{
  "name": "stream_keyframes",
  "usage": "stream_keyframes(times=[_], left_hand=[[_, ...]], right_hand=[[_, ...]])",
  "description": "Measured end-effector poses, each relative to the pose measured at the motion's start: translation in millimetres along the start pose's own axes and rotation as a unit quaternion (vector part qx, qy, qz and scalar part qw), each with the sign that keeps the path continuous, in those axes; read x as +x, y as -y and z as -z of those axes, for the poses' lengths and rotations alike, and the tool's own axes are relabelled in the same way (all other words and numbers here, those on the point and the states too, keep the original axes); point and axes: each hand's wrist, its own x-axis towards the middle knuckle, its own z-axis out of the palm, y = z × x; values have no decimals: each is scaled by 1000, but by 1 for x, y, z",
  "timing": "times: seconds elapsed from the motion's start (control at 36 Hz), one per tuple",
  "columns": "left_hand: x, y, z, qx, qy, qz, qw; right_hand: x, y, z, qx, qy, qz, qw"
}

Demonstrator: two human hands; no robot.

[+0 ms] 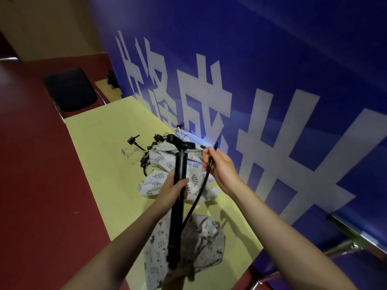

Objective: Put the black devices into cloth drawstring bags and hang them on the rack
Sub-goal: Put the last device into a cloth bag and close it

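Note:
My left hand (175,190) grips the shaft of a long black device (179,174), a tube with an angled head at its top, held upright over the yellow table (100,143). My right hand (219,166) pinches the thin black hose (199,195) that hangs from the device. A patterned cloth drawstring bag (201,243) lies flat under the device's lower end. A heap of leaf-print cloth bags (165,164) lies further back. More small black devices (134,141) rest on the table behind and left of the heap.
A blue banner with large white characters (272,80) stands along the table's right side. A black chair (71,88) sits on the red floor (31,185) at the far left. Metal tubes (343,248) show at the lower right.

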Motion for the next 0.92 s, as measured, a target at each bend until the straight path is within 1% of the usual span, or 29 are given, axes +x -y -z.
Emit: stream_keyframes(times=[0.06, 0.11, 0.17, 0.22, 0.28, 0.36, 0.39, 0.44, 0.5, 0.56, 0.64, 0.69, 0.75, 0.81, 0.86, 0.92], left_hand=[[2, -5, 2, 34, 22, -13, 999], [2, -7, 5, 41, 50, -6, 998], [0, -8, 5, 24, 74, 10, 997], [-6, -7, 1, 2, 86, 19, 996], [-11, -6, -5, -26, 101, 23, 994], [-21, -4, -13, -31, 109, 27, 993], [-23, -3, -15, -37, 112, 32, 993], [-26, 0, -19, -57, 118, 49, 990], [-28, 3, -22, -69, 120, 63, 988], [-30, 6, -24, -73, 128, 64, 987], [-32, 10, -24, -69, 148, 64, 984], [-34, 12, -23, -74, 164, 77, 981], [-36, 13, -23, -95, 188, 100, 972], [-38, 10, -25, -114, 212, 127, 962], [-39, 8, -28, -125, 227, 149, 954], [-38, 8, -31, -114, 230, 162, 953]], right_hand=[[4, 8, -4, -81, -10, 49, 996], [9, 13, -6, -171, -12, 84, 982], [14, 14, -3, -236, -18, 112, 965], [19, 10, 3, -313, -40, 149, 937], [24, 6, 11, -352, -62, 165, 919], [24, 0, 22, -358, -58, 159, 918], [23, -1, 24, -345, -46, 156, 925], [17, -1, 26, -281, -15, 132, 950], [14, -2, 28, -255, 5, 116, 960], [13, -4, 32, -273, 16, 102, 956], [13, -6, 40, -323, 41, 56, 944], [9, -2, 46, -366, 74, 24, 927], [5, 1, 53, -383, 109, -10, 917], [2, -2, 60, -379, 119, -23, 917], [-1, -8, 64, -365, 107, -21, 924], [-3, -16, 69, -350, 92, -22, 932]])
